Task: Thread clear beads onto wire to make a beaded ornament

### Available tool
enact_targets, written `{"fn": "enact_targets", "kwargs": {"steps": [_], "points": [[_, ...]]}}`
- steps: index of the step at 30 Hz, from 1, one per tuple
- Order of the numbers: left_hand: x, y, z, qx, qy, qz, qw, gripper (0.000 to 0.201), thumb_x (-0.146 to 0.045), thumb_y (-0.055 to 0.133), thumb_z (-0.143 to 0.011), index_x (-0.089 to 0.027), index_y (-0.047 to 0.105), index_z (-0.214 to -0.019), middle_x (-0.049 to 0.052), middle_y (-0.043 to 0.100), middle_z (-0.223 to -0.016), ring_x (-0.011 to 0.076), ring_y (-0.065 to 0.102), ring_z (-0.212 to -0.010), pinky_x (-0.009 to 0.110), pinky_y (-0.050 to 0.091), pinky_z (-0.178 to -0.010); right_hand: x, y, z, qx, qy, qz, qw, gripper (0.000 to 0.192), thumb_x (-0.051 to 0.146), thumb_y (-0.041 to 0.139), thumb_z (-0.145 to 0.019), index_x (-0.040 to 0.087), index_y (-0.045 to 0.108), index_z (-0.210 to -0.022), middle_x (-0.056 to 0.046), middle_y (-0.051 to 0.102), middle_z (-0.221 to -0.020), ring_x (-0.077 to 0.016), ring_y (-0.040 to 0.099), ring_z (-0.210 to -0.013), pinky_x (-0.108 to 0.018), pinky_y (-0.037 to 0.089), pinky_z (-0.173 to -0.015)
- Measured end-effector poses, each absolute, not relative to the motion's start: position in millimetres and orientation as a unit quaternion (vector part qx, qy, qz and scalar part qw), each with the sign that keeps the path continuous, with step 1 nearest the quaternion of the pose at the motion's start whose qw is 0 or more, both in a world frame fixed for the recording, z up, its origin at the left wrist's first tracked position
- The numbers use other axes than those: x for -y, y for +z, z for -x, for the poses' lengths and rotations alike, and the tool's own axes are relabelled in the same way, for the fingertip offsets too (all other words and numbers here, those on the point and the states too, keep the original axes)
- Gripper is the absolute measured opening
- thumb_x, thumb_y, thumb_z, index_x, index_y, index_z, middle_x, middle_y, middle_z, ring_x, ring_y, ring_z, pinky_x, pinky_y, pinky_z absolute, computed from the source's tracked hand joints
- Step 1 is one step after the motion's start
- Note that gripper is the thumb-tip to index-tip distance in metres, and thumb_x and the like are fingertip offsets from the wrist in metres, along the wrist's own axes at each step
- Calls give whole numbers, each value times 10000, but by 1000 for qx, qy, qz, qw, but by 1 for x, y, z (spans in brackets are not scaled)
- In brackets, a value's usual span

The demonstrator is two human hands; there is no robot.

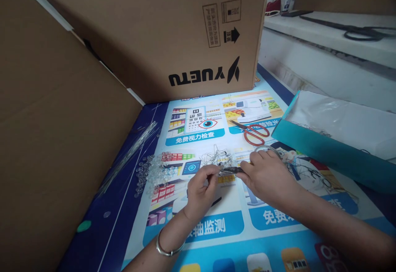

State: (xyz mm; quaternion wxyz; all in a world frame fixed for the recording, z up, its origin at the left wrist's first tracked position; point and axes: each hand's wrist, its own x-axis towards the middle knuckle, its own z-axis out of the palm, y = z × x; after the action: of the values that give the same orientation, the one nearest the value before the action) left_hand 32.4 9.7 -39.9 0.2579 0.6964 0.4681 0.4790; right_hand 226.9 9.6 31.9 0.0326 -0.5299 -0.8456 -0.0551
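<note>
My right hand (267,173) is closed around a pair of dark-jawed pliers (230,170), their tips pointing left. My left hand (202,187) pinches at those tips; whatever small piece sits between thumb and finger is too small to name. Just behind the fingers lies a loose tangle of thin wire with clear beads (218,155). Left of it, many clear round beads (154,174) are spread in a pile. Red-handled scissors (254,134) lie open beyond my right hand. More wire pieces (312,173) rest by my right forearm.
Cardboard boxes (148,29) wall off the back and left. Straight thin wires (131,152) lie in a bundle along the left. A teal-and-white box (324,148) with wire pieces inside stands at right. Large black scissors (365,33) rest on a ledge behind. Printed sheet (192,259) covers the table.
</note>
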Motion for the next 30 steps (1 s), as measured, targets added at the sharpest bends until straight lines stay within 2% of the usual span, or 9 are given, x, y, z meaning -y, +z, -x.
{"fn": "enact_targets", "kwargs": {"steps": [30], "points": [[-10, -40, -32, -475, 458, -702, 268, 152, -101, 489, -794, -194, 584, -868, 30, 634, -883, 149, 588, -839, 272, 466, -750, -7, 30, -230, 864, -78, 496, 37, 289, 376, 403, -891, 183, 601, -807, -84, 581, -771, -231, 489, -757, -345, 221, -689]]}}
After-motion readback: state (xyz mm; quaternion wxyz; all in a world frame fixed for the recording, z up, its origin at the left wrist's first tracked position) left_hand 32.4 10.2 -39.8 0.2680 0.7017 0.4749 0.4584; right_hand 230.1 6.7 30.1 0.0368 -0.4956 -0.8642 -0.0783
